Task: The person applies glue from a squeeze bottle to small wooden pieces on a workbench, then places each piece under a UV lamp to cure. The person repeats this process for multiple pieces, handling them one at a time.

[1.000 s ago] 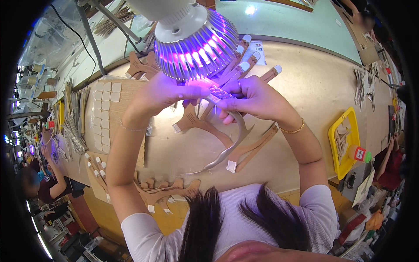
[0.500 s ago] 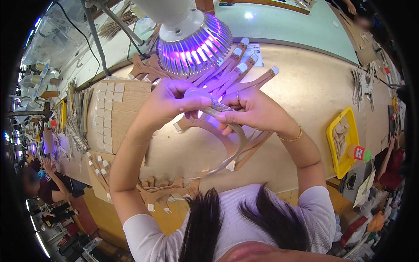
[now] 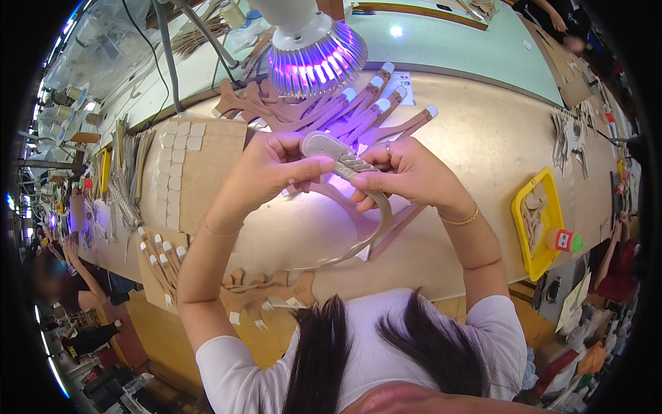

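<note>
A pale beige strap point(image 3: 357, 164) with a rounded end and a braided section is stretched between my two hands, under a purple-lit lamp point(image 3: 317, 62). My left hand point(image 3: 270, 165) pinches it near the rounded end, thumb on top. My right hand point(image 3: 408, 171) grips it just past the braid, thumb and fingers closed on it. From there the thin tail curves down and left over the table. Brown cut straps with white tips point(image 3: 369, 119) lie fanned out beyond my hands.
Cardboard with rows of white pads point(image 3: 181, 162) lies left. More brown pieces point(image 3: 269, 293) and white-tipped straps point(image 3: 162, 259) sit along the near left edge. At right stands a yellow tray point(image 3: 520, 221) with beige pieces and a small green-capped bottle point(image 3: 562, 240). Other people work at both sides.
The strap's rounded end has turned flatter into view and shows more fully. Both hands keep their grip with little movement. My view has shifted slightly, and the lamp appears further up.
</note>
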A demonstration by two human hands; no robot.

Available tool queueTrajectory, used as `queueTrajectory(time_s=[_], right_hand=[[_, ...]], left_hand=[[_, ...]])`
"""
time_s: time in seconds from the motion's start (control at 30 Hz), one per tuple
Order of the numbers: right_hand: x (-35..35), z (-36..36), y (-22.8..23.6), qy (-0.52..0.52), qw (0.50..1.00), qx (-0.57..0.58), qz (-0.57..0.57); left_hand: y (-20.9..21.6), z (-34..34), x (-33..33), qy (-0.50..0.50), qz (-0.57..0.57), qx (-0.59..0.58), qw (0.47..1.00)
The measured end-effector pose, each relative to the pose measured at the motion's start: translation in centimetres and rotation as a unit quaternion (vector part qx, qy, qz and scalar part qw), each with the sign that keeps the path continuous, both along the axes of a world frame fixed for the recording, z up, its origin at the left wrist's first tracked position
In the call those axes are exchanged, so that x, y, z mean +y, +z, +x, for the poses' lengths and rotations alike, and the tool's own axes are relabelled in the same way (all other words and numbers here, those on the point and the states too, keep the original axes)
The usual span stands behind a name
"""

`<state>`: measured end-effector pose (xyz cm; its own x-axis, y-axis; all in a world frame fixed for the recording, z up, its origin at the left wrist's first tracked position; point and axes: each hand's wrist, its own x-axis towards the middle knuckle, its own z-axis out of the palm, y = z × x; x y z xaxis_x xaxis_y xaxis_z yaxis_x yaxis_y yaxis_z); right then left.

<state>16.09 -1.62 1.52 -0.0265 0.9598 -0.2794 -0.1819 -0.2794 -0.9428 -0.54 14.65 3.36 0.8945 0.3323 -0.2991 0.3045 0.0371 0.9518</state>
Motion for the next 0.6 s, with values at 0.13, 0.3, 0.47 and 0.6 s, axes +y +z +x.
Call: queueTrajectory(time_s=[0.13,0.3,0.47,0.6], right_hand=[[-0.5,-0.7,0.6,-0.009,1.0,0.002,-0.013],[-3.8,-2.6,2.7,0.005,1.0,0.017,0.001],[-9.9,-2.4,5.4,0.037,0.977,-0.154,0.145],[-14.4,-0.1,6.1,-0.025,0.95,-0.023,0.311]], left_hand=[[0.4,-0.6,-0.8,0.009,0.015,-0.018,1.0],[0.7,-2.7,-2.6,-0.038,-0.039,-0.047,0.997],[0.2,-5.6,-2.2,-0.08,-0.106,-0.125,0.983],[-1.4,-7.1,-3.0,-0.031,0.03,0.011,0.999]])
